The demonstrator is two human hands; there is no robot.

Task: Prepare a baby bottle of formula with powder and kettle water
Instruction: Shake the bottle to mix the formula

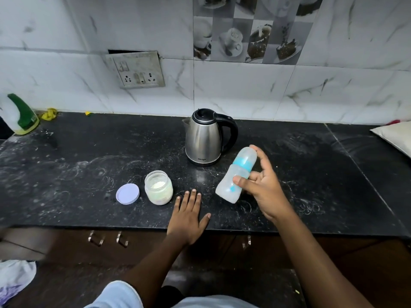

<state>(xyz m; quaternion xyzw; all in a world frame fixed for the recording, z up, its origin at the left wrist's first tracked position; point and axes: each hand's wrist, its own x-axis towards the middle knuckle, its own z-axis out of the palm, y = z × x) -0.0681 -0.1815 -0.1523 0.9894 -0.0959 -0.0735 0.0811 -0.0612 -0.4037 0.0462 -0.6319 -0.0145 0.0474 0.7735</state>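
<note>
You're late in the job, by the look of it. Your right hand [264, 187] has the baby bottle [236, 174] lifted off the table [77, 170], tilted w/ the capped end pointing up and away toward the kettle [205, 137]. Grip there is closed round the bottle's lower body: thumb across the front, fingers behind. The blue collar and clear cap are on, so the bottle is shut.

Contents: the body looks cloudy/whitish, but I can't tell how full it is, or whether that's mixed formula or just frosted plastic. The tilt plus closed cap suggests you're at the shake/mix step, but that's a guess.

Left hand [189, 216] lies flat on the table near the front edge, fingers spread, holding nothing.

The powder jar [158, 187] stands open just left of that hand, white powder inside. Its lilac lid [127, 193] lies flat on the table just beside it, further left. The kettle stands upright behind, lid down, handle to the right.

Likely done: powder in, water in, cap on.

Likely left:
- finish mixing, check no lumps
- set bottle down upright
- put lid back on jar

No scoop visible anywhere.
</note>
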